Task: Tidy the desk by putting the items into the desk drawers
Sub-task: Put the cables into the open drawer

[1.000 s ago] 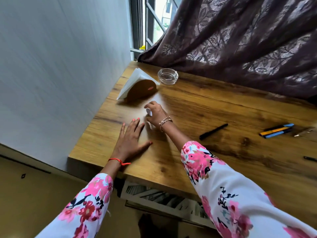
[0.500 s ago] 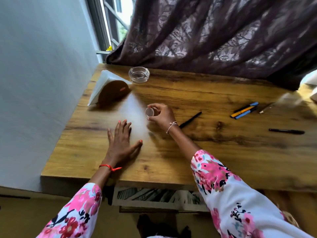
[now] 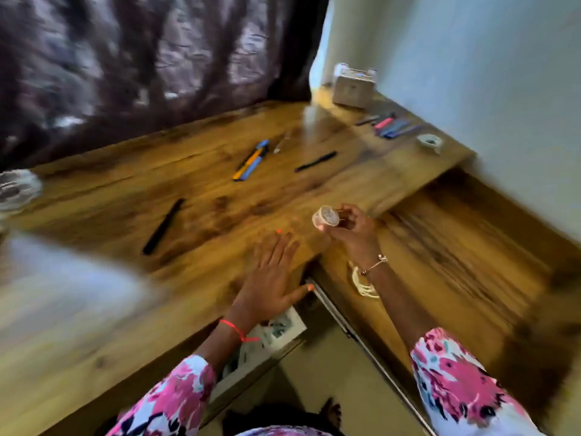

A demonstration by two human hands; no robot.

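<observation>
Right hand (image 3: 352,231) fingers pinch a small round clear-lidded container (image 3: 326,217); left hand (image 3: 270,278) lies flat, fingers spread, on the wooden counter (image 3: 125,196). Next, likely a drawer below.

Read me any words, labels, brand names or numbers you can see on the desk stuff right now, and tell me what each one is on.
No text can be read in this blurred picture.
Small round container in the right hand: lid marking blurred, unreadable.
White box at the far corner: dark mark on its face, unreadable.
Orange and blue pens: no legible print.
Patterned paper below the desk edge: too blurred to tell.
</observation>
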